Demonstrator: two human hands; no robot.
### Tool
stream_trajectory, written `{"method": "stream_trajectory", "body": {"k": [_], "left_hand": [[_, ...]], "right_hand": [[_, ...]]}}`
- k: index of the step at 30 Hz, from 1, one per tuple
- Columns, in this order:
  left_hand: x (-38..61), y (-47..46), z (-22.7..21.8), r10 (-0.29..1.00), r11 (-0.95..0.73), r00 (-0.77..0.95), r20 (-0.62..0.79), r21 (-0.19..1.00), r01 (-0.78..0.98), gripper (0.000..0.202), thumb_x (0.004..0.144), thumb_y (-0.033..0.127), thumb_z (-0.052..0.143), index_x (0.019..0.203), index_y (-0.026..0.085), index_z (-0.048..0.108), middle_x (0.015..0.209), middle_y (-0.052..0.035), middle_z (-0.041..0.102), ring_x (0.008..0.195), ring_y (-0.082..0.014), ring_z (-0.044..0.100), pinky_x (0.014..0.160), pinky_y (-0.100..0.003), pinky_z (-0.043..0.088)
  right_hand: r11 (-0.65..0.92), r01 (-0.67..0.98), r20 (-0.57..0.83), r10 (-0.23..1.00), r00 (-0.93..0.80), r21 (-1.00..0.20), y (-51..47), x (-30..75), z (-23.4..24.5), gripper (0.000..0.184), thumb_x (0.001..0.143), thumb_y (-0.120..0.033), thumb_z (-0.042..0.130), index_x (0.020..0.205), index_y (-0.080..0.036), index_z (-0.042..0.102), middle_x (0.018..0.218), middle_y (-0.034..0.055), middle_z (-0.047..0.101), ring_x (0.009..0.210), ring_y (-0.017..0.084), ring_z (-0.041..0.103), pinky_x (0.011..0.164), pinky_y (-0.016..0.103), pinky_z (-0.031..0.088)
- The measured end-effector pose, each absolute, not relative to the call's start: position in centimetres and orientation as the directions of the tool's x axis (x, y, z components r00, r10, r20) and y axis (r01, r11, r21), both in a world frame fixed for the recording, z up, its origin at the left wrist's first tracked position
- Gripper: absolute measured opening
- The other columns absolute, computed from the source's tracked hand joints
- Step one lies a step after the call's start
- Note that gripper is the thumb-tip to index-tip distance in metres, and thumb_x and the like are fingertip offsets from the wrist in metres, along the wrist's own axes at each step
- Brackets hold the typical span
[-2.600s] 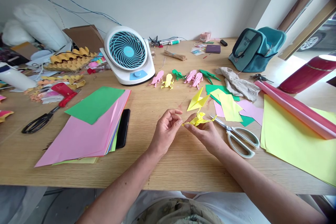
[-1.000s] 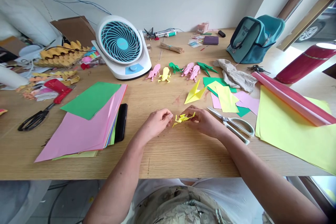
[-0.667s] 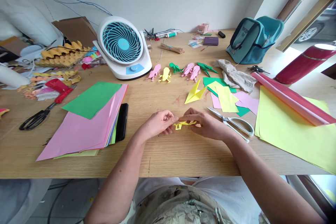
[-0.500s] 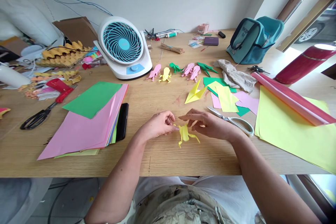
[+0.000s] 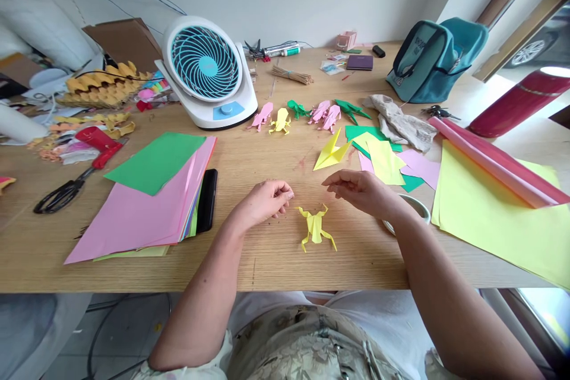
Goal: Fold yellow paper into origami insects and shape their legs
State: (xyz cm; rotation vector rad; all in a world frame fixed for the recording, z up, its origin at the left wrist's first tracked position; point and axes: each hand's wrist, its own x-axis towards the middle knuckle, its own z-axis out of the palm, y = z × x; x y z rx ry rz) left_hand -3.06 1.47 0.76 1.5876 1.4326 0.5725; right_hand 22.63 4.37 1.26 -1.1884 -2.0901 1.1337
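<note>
A yellow origami frog [image 5: 315,228] lies flat on the wooden table with its four legs spread. My left hand [image 5: 268,197] hovers just beyond its left side, fingers loosely curled and holding nothing. On the other side, my right hand [image 5: 356,189] is raised above the table, empty, with its fingers loosely bent. Beneath my right wrist are scissors [image 5: 416,205], their blades hidden by the hand. A folded yellow paper piece [image 5: 332,151] rests beyond my right hand, beside loose coloured paper pieces [image 5: 386,163].
Several finished paper frogs [image 5: 280,122] stand in a row behind. To the left are a stack of coloured paper [image 5: 142,219], a black phone [image 5: 207,199], a fan [image 5: 207,71] and red-handled scissors [image 5: 66,190]. Yellow sheets [image 5: 499,219] and a red bottle [image 5: 519,104] lie right.
Both hands have let go of the yellow frog and drawn apart, left hand leftward and right hand rightward. The frog now lies fully visible, and the scissors are more covered by my right hand.
</note>
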Motion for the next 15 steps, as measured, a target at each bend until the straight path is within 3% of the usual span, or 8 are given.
{"method": "stream_trajectory", "body": {"k": [5,10,15], "left_hand": [[-2.6,1.1,0.8,0.924,-0.006,0.320,-0.209,0.829,0.559,0.022,0.078,0.037,0.067,0.090,0.019,0.070,0.070,-0.0006,0.062,0.060,-0.0125,0.055,0.048,-0.020,0.039],[-2.1,1.0,0.7,0.915,-0.139,0.383,-0.127,0.791,0.596,0.011,0.076,0.025,0.066,0.082,0.020,0.073,0.074,-0.0008,0.063,0.067,-0.0138,0.056,0.062,-0.024,0.042],[-1.9,1.0,0.6,0.930,-0.188,0.359,-0.075,0.742,0.643,0.011,0.078,0.023,0.063,0.077,0.020,0.073,0.082,-0.0020,0.065,0.071,-0.0139,0.057,0.065,-0.024,0.042]], "right_hand": [[0.404,0.517,-0.053,0.748,-0.662,-0.754,4.1,22.6,1.0,0.025,0.086,-0.021,0.051,0.101,-0.022,0.071,0.067,-0.0016,0.060,0.059,0.013,0.052,0.055,0.025,0.038],[0.566,0.505,0.000,0.666,-0.746,-0.652,3.7,22.2,0.8,0.035,0.078,-0.006,0.049,0.097,-0.023,0.072,0.088,0.0034,0.064,0.071,0.014,0.057,0.064,0.025,0.042],[0.601,0.526,0.031,0.675,-0.737,-0.602,3.4,21.6,1.0,0.026,0.076,-0.004,0.051,0.084,-0.020,0.071,0.088,0.0041,0.062,0.069,0.012,0.056,0.064,0.024,0.042]]}}
